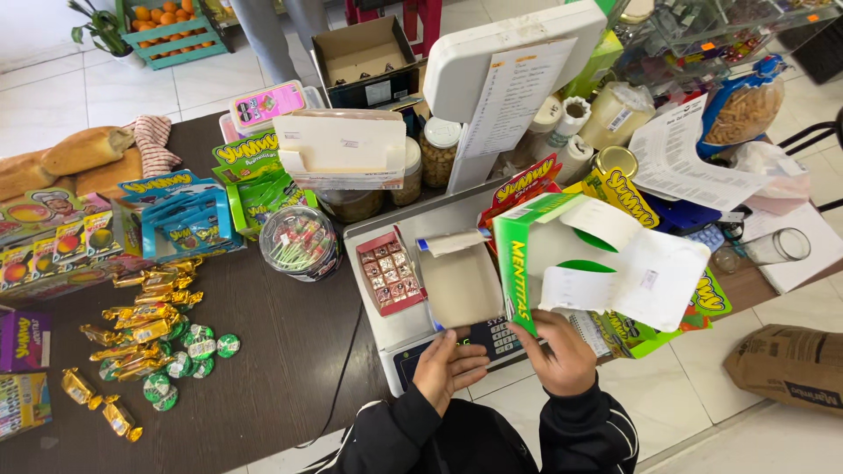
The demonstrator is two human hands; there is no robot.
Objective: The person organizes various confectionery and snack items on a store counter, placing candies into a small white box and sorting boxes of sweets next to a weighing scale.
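Note:
My right hand (562, 355) grips the near corner of a large green-and-white cardboard display box (606, 254), held tilted with its white flaps open to the right. My left hand (450, 364) is at the near wall of a small open cardboard box (461, 285) with a plain brown inside, fingers curled on its edge. Both boxes sit over a grey counter scale (439, 215), whose keypad (496, 333) shows between my hands. A small red tray of wrapped sweets (391, 272) lies on the scale just left of the brown box.
On the dark counter to the left are a clear tub of lollipops (299, 241), loose gold-wrapped candies (145, 320), round green sweets (198, 347), snack boxes and bread loaves (83, 149). Papers, jars and a glass (777, 246) crowd the right. A brown paper bag (786, 364) lies on the floor.

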